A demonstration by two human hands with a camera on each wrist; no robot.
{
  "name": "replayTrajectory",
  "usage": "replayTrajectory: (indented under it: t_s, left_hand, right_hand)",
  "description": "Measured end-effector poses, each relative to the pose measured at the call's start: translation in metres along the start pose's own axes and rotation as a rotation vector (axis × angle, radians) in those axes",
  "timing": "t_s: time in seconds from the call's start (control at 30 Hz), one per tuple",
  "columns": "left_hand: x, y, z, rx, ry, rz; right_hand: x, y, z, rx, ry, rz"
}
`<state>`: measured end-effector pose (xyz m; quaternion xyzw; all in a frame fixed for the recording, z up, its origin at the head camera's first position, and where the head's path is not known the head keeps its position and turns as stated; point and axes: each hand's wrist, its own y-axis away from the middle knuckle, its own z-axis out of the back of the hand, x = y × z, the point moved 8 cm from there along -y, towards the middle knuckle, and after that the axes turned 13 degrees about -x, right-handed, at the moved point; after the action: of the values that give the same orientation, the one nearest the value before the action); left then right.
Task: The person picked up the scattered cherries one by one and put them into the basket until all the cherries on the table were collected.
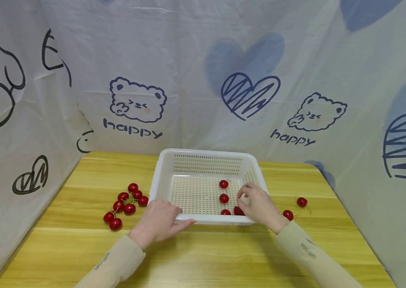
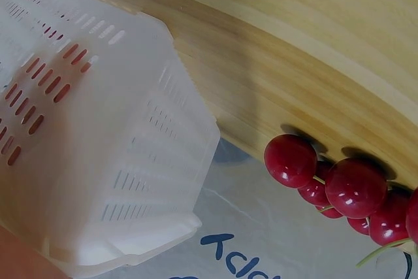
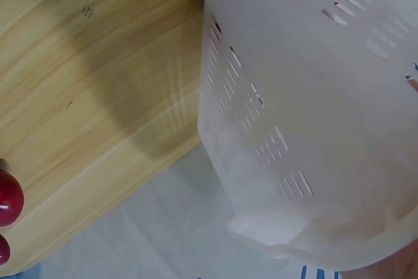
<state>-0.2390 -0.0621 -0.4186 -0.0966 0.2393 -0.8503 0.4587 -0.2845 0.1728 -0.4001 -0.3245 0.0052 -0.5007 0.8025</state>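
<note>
A white slotted plastic basket (image 1: 206, 162) stands on the table, with shiny red cherries (image 1: 223, 198) in its right part. My left hand (image 1: 159, 221) grips the near left rim, fingers over the inside and thumb along the outside. In the left wrist view, skin tones show through the basket's slots. Over the near right corner of the basket, my right hand (image 1: 259, 205) reaches in, thumb and index finger bent toward each other. A darker, bumpy-looking red fruit (image 1: 239, 211) lies just below these fingertips; I cannot tell whether they pinch anything.
Left of the basket lies a bunch of several cherries (image 1: 129, 209), some with green stems. To its right are two more cherries (image 1: 301, 202) on the wooden table (image 1: 221, 260). A patterned cloth (image 1: 192, 100) hangs behind and at both sides.
</note>
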Motion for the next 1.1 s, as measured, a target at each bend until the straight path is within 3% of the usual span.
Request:
replayTrajectory:
  t_s: [0.43,1.1]
  left_hand:
    - [0.000,0.000,0.000,0.001,-0.002,0.003]
    - [0.000,0.000,0.002,-0.018,-0.012,-0.011]
  right_hand:
    - [-0.002,0.001,0.002,-0.021,-0.007,-0.015]
    - [-0.005,0.013,0.021,-0.170,-0.021,-0.009]
